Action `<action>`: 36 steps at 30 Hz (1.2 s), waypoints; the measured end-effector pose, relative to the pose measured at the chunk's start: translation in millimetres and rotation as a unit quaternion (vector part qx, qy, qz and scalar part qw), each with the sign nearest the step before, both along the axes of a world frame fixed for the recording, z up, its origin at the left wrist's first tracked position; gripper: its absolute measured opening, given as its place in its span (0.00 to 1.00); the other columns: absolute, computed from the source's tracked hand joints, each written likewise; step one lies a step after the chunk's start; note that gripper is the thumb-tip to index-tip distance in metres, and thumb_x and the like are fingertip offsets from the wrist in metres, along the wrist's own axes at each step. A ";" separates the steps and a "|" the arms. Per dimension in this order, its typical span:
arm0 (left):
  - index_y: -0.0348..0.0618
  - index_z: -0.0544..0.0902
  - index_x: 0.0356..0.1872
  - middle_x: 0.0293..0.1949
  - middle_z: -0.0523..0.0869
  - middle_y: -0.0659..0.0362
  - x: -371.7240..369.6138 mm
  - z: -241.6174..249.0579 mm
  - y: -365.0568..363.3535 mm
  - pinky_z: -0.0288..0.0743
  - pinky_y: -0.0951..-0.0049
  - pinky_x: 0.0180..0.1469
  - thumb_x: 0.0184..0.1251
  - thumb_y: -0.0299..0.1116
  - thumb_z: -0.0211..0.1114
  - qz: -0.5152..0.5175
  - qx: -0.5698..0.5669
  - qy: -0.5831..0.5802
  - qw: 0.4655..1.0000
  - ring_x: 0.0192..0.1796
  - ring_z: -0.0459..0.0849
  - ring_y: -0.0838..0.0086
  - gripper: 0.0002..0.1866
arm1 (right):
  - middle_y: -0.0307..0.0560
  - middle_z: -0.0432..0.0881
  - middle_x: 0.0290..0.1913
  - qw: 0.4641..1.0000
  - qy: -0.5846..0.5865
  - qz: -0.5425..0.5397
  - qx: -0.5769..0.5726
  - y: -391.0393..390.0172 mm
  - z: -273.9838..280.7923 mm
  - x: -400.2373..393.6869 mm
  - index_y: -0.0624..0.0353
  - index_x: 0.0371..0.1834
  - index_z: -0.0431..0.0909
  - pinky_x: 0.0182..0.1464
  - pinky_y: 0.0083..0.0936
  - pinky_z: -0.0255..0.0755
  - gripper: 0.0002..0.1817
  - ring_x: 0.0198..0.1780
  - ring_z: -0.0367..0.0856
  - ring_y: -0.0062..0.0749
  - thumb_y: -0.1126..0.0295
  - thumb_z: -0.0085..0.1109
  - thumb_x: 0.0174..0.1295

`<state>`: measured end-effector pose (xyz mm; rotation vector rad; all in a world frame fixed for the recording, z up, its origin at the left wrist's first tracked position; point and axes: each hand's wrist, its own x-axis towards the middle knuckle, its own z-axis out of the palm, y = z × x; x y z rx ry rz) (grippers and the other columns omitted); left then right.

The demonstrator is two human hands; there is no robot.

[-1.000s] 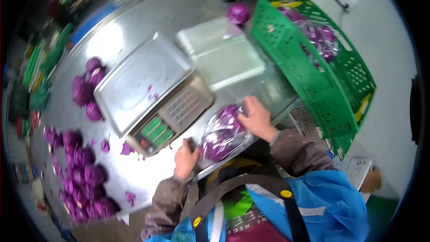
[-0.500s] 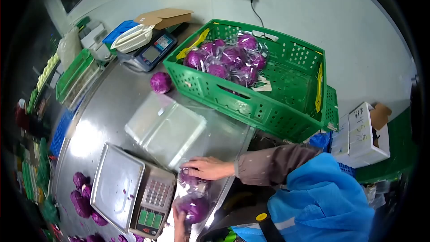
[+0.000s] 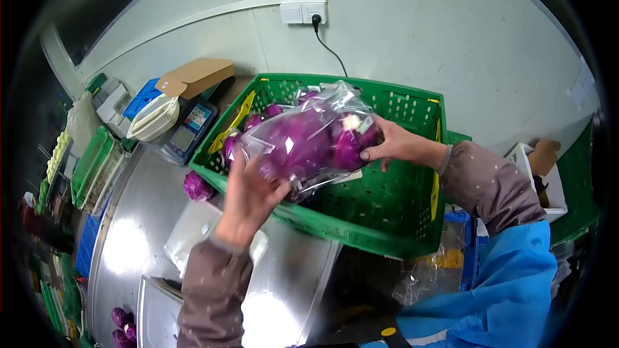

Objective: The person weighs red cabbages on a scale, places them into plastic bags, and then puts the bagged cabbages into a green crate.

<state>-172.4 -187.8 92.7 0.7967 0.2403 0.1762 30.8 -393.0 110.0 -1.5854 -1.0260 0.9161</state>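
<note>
Between my two hands, over the green crate, is a clear plastic bag of red cabbages, at least two heads in it. My right hand grips its right end, thumb in front. At the lower left end, my left hand holds the bag with its thumb and fingers around the film. Other bagged red cabbages lie in the crate's left part, largely hidden behind the held bag. A loose red cabbage rests on the steel table beside the crate.
A stack of clear bags lies on the steel table, partly behind my left forearm. The weighing scale's tray is at the lower left, near more cabbages. Another scale and a cardboard box stand behind.
Both hands have moved up and away from beside the near scale, carrying the bagged cabbages from the table to above the crate. The camera view has shifted too.
</note>
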 end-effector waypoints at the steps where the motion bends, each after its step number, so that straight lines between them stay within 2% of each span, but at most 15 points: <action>1: 0.50 0.68 0.57 0.52 0.74 0.60 30.8 -4.5 1.0 0.72 0.71 0.47 0.60 0.62 0.49 0.001 0.027 0.031 0.999 0.48 0.73 0.71 0.31 | 0.54 0.72 0.46 0.998 0.016 -0.037 -0.053 -2.7 -7.2 17.0 0.62 0.62 0.50 0.23 0.21 0.75 0.46 0.32 0.77 0.28 0.60 0.71 0.44; 3: 0.53 0.69 0.54 0.52 0.73 0.61 91.1 -15.8 -1.7 0.67 0.72 0.46 0.62 0.60 0.49 -0.004 0.062 0.080 0.995 0.51 0.70 0.73 0.28 | 0.49 0.76 0.39 0.988 0.047 -0.079 -0.124 -7.7 -25.6 52.4 0.61 0.56 0.59 0.25 0.24 0.77 0.37 0.30 0.79 0.29 0.63 0.71 0.45; 11: 0.50 0.67 0.56 0.55 0.71 0.61 222.4 -70.3 -10.4 0.62 0.62 0.53 0.64 0.44 0.54 -0.052 0.109 0.133 0.984 0.55 0.67 0.71 0.21 | 0.51 0.77 0.39 0.973 0.123 -0.108 -0.163 -12.0 -87.7 147.0 0.62 0.50 0.68 0.30 0.28 0.81 0.27 0.32 0.80 0.34 0.67 0.69 0.47; 17: 0.41 0.52 0.66 0.62 0.63 0.49 237.8 -93.1 -13.5 0.60 0.57 0.59 0.64 0.42 0.54 -0.008 0.207 0.122 0.971 0.62 0.63 0.63 0.33 | 0.57 0.77 0.39 0.931 -0.038 -0.115 -0.343 10.2 -126.4 167.1 0.68 0.49 0.69 0.34 0.31 0.79 0.25 0.35 0.79 0.41 0.62 0.63 0.53; 18: 0.41 0.50 0.67 0.64 0.60 0.49 230.9 -84.2 -14.5 0.54 0.55 0.63 0.64 0.42 0.55 -0.031 0.224 0.125 0.966 0.67 0.57 0.61 0.35 | 0.57 0.77 0.39 0.932 -0.037 -0.106 -0.345 10.6 -125.1 167.0 0.68 0.49 0.69 0.34 0.31 0.79 0.25 0.35 0.79 0.41 0.62 0.63 0.53; 20: 0.40 0.51 0.66 0.64 0.61 0.48 220.7 -80.2 -13.4 0.55 0.58 0.63 0.63 0.43 0.56 -0.035 0.288 0.120 0.949 0.66 0.58 0.61 0.36 | 0.59 0.79 0.38 0.875 -0.343 -0.007 -0.341 10.2 -117.6 168.3 0.67 0.46 0.73 0.39 0.36 0.75 0.26 0.37 0.79 0.45 0.58 0.64 0.50; 22: 0.34 0.62 0.60 0.56 0.71 0.44 207.2 -77.8 -11.1 0.62 0.69 0.59 0.60 0.38 0.59 0.060 0.399 0.106 0.909 0.58 0.71 0.61 0.30 | 0.56 0.80 0.35 0.855 -0.386 -0.004 -0.347 9.0 -110.2 173.5 0.62 0.41 0.77 0.41 0.39 0.73 0.25 0.37 0.80 0.48 0.53 0.65 0.47; 25: 0.36 0.71 0.52 0.49 0.77 0.45 150.9 -56.2 -5.8 0.69 0.66 0.53 0.59 0.36 0.60 0.111 0.458 0.017 0.882 0.52 0.76 0.59 0.22 | 0.51 0.81 0.35 0.730 -0.560 -0.050 -0.388 3.3 -68.1 148.6 0.56 0.34 0.78 0.38 0.40 0.73 0.22 0.40 0.80 0.46 0.49 0.63 0.45; 26: 0.37 0.72 0.51 0.45 0.79 0.47 127.8 -52.3 -5.9 0.71 0.67 0.49 0.58 0.34 0.59 0.160 0.503 -0.020 0.849 0.47 0.79 0.60 0.20 | 0.52 0.80 0.35 0.733 -0.561 -0.074 -0.379 2.7 -63.2 148.3 0.58 0.33 0.78 0.38 0.41 0.73 0.22 0.39 0.79 0.47 0.50 0.63 0.45; 28: 0.38 0.74 0.47 0.41 0.80 0.58 69.5 -42.7 -11.2 0.72 0.74 0.49 0.61 0.28 0.55 0.208 0.513 -0.048 0.831 0.45 0.78 0.74 0.13 | 0.52 0.77 0.29 0.724 -0.625 -0.118 -0.267 -6.5 -80.5 166.5 0.59 0.31 0.76 0.33 0.42 0.69 0.21 0.34 0.77 0.48 0.51 0.63 0.46; 29: 0.38 0.75 0.46 0.40 0.80 0.58 38.3 -42.4 -17.9 0.72 0.75 0.47 0.61 0.27 0.55 0.237 0.483 -0.052 0.841 0.42 0.78 0.75 0.12 | 0.53 0.76 0.29 0.733 -0.614 -0.126 -0.263 -2.4 -82.5 167.6 0.59 0.32 0.75 0.33 0.42 0.67 0.21 0.33 0.75 0.49 0.52 0.62 0.47; 31: 0.39 0.75 0.44 0.37 0.80 0.57 -23.4 -45.9 -31.2 0.72 0.76 0.42 0.62 0.25 0.54 0.267 0.458 -0.011 0.848 0.40 0.78 0.76 0.10 | 0.58 0.77 0.41 0.770 -0.625 -0.079 -0.099 -2.2 -112.7 198.5 0.59 0.56 0.67 0.42 0.41 0.68 0.30 0.42 0.75 0.52 0.55 0.60 0.52; 32: 0.39 0.75 0.44 0.35 0.81 0.57 -52.1 -56.4 -37.7 0.72 0.76 0.41 0.62 0.25 0.53 0.292 0.433 -0.024 0.852 0.39 0.78 0.76 0.10 | 0.61 0.75 0.47 0.788 -0.582 -0.090 -0.180 13.3 -102.7 170.4 0.60 0.65 0.55 0.47 0.39 0.68 0.38 0.47 0.74 0.53 0.58 0.60 0.54; 35: 0.35 0.75 0.40 0.32 0.81 0.57 -135.9 -86.2 -63.0 0.71 0.77 0.39 0.62 0.23 0.52 0.339 0.409 0.071 0.844 0.36 0.78 0.77 0.07 | 0.64 0.58 0.64 0.791 -0.590 -0.042 -0.155 42.4 -145.2 211.3 0.67 0.67 0.44 0.64 0.30 0.53 0.41 0.64 0.59 0.50 0.66 0.59 0.55; 36: 0.35 0.75 0.41 0.33 0.81 0.57 -161.1 -103.0 -71.3 0.72 0.77 0.41 0.62 0.23 0.52 0.353 0.401 0.105 0.839 0.36 0.78 0.77 0.08 | 0.63 0.57 0.65 0.741 -0.631 -0.058 -0.222 57.1 -149.3 220.1 0.69 0.67 0.44 0.66 0.31 0.48 0.42 0.65 0.57 0.50 0.65 0.60 0.55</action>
